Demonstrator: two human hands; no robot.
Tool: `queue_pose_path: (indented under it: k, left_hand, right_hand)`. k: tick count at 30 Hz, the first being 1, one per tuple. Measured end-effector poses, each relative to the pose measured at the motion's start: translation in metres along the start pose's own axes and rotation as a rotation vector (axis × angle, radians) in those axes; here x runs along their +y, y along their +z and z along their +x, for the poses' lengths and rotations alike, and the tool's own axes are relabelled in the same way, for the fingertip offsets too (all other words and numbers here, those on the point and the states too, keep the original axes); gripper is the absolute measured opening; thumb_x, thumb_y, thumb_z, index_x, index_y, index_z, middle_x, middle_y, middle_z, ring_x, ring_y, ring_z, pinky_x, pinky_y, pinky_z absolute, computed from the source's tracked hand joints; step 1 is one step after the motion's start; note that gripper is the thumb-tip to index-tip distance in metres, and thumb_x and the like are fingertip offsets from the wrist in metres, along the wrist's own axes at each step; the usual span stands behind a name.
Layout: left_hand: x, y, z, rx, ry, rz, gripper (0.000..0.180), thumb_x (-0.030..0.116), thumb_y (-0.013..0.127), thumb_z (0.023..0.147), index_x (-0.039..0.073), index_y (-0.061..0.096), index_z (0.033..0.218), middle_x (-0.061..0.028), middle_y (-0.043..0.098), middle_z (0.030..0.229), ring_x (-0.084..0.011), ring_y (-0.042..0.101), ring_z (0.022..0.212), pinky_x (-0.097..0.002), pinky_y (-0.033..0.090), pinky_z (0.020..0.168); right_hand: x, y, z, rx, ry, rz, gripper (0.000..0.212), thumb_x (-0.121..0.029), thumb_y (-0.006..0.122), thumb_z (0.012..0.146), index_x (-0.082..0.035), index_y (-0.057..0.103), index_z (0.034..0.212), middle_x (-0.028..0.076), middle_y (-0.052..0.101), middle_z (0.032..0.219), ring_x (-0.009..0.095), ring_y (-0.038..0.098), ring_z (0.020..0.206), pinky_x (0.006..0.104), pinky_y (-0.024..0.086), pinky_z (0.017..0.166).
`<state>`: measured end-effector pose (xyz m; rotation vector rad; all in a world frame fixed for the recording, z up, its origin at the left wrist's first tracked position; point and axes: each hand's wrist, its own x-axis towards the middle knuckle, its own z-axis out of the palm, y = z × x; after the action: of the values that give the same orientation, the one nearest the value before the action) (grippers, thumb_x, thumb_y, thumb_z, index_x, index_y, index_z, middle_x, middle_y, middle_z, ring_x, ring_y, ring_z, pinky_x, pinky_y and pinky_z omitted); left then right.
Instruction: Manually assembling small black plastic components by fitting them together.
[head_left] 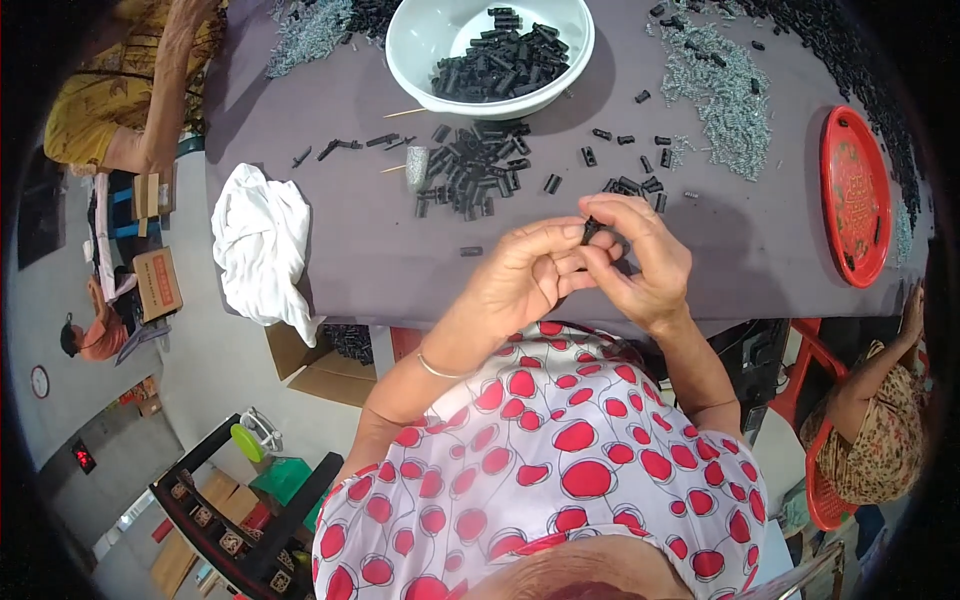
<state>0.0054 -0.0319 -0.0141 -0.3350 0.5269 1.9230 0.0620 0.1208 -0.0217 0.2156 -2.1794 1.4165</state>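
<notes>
My left hand (530, 262) and my right hand (640, 258) meet over the table's near edge. Between their fingertips is a small black plastic part (591, 230), pinched from both sides and partly hidden by the fingers. Just beyond my hands lies a loose pile of short black plastic cylinders (475, 165). More of these black pieces (630, 187) rest close to my right fingertips. A white bowl (400, 60) heaped with black cylinders stands behind the pile.
A small grey-white cylinder (417, 168) stands beside the pile. Silvery small parts (720, 95) spread at the back right, near a red oval tray (833, 200). A white cloth (258, 240) hangs over the left edge. Other people sit at both sides; an open cardboard box (335, 380) is below.
</notes>
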Motion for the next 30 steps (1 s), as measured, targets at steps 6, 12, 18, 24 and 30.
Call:
queue_pose_path:
  k: [6,12,18,24,30]
  left_hand:
    - [-0.004,0.000,0.001,0.008,0.097,0.117,0.022,0.013,0.056,0.090,-0.003,0.061,0.104,-0.0125,0.064,0.100,-0.0219,0.061,0.099,-0.0353,0.049,0.090]
    - [-0.008,0.005,0.003,0.087,0.244,0.245,0.015,0.010,0.058,0.089,-0.001,0.065,0.095,-0.0115,0.066,0.091,-0.0182,0.064,0.086,-0.0314,0.052,0.078]
    - [-0.006,0.011,0.003,0.181,0.342,0.298,0.012,0.008,0.061,0.087,-0.002,0.065,0.092,-0.0100,0.067,0.085,-0.0150,0.064,0.076,-0.0263,0.052,0.068]
    - [-0.004,0.015,0.003,0.251,0.378,0.417,0.009,0.005,0.062,0.085,-0.003,0.065,0.087,-0.0090,0.066,0.080,-0.0120,0.061,0.071,-0.0238,0.050,0.066]
    - [-0.001,0.014,0.002,0.291,0.350,0.520,0.009,0.004,0.062,0.084,-0.004,0.065,0.084,-0.0086,0.065,0.077,-0.0113,0.059,0.069,-0.0227,0.049,0.066]
  right_hand:
    - [0.003,-0.001,0.002,0.003,-0.056,0.008,0.043,0.011,0.068,0.065,0.003,0.059,0.106,0.015,0.063,0.103,0.018,0.062,0.077,0.0247,0.051,0.061]
    - [0.007,0.002,0.003,0.026,-0.096,0.003,0.045,0.011,0.069,0.063,0.002,0.059,0.106,0.015,0.063,0.103,0.018,0.060,0.073,0.0269,0.051,0.064]
    - [0.000,0.004,0.011,0.028,-0.149,-0.231,0.050,0.003,0.073,0.059,0.003,0.057,0.106,0.012,0.061,0.093,0.020,0.058,0.073,0.0292,0.050,0.060]
    - [0.000,0.001,0.009,-0.113,-0.158,-0.469,0.042,-0.007,0.071,0.058,0.000,0.057,0.097,0.006,0.051,0.076,0.022,0.053,0.065,0.0303,0.046,0.053]
    - [-0.001,0.004,0.011,-0.105,-0.159,-0.483,0.038,-0.011,0.070,0.056,-0.002,0.058,0.091,0.005,0.048,0.071,0.021,0.051,0.062,0.0307,0.046,0.052]
